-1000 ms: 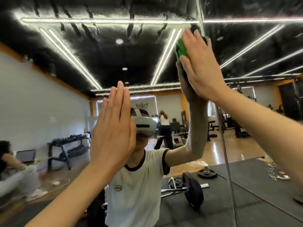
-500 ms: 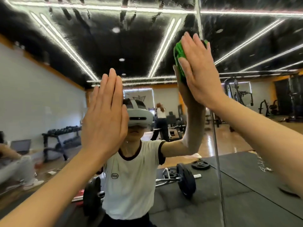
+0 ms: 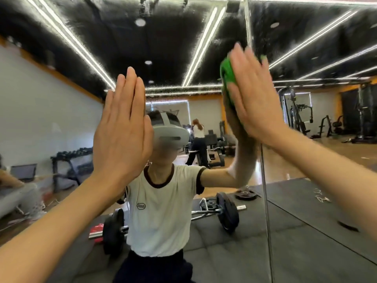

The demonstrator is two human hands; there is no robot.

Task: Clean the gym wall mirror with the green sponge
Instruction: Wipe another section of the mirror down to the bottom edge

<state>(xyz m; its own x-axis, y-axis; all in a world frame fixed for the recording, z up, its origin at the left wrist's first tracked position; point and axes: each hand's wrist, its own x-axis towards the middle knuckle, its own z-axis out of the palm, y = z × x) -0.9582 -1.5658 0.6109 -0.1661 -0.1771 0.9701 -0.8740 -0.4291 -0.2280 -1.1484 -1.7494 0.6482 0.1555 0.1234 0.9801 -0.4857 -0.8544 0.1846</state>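
The wall mirror (image 3: 61, 123) fills the view and reflects the gym and me. My right hand (image 3: 255, 99) presses the green sponge (image 3: 228, 72) flat against the glass with straight fingers, just left of the vertical mirror seam (image 3: 265, 201). Only the sponge's left edge shows past my fingers. My left hand (image 3: 122, 131) lies flat on the mirror with straight fingers together, lower and to the left, holding nothing. The upper glass carries a streaky wet film.
Reflected in the mirror are a barbell with plates (image 3: 226, 211) on a dark mat, a dumbbell rack (image 3: 71, 160) at left, weight machines (image 3: 297, 117) at right, and another person (image 3: 197, 139) far back.
My right hand and the sponge have slid down the glass, close to the seam. My left hand stays flat on the mirror.
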